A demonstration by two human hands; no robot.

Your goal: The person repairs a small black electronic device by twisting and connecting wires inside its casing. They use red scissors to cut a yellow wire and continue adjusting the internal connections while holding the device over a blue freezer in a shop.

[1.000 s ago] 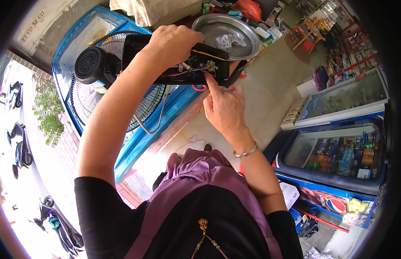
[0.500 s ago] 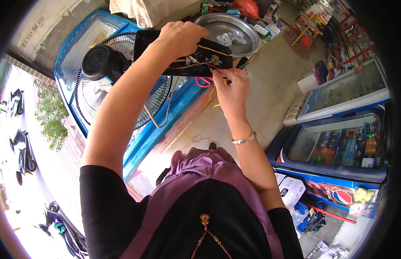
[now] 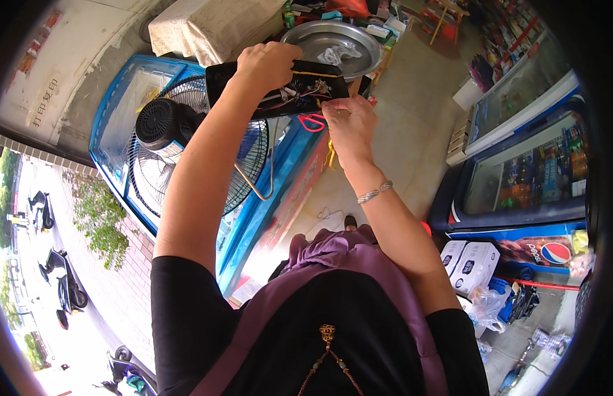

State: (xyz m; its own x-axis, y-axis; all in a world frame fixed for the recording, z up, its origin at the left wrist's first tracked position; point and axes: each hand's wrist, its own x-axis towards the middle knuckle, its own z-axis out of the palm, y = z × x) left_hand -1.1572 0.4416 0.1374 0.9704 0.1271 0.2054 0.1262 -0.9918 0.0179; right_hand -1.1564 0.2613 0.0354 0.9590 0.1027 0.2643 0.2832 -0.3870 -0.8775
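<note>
While the left hand [image 3: 265, 65] clasped the upper edge of the open black housing [image 3: 303, 82], apparently to steady it, the right hand [image 3: 351, 129] narrowed to a pinch at its lower right corner, near the exposed wires [image 3: 318, 88] (anything between those fingertips was too small to tell). The fan [image 3: 148, 179] sat beside the housing over the blue-framed chest [image 3: 254, 221], probably for support.
</note>
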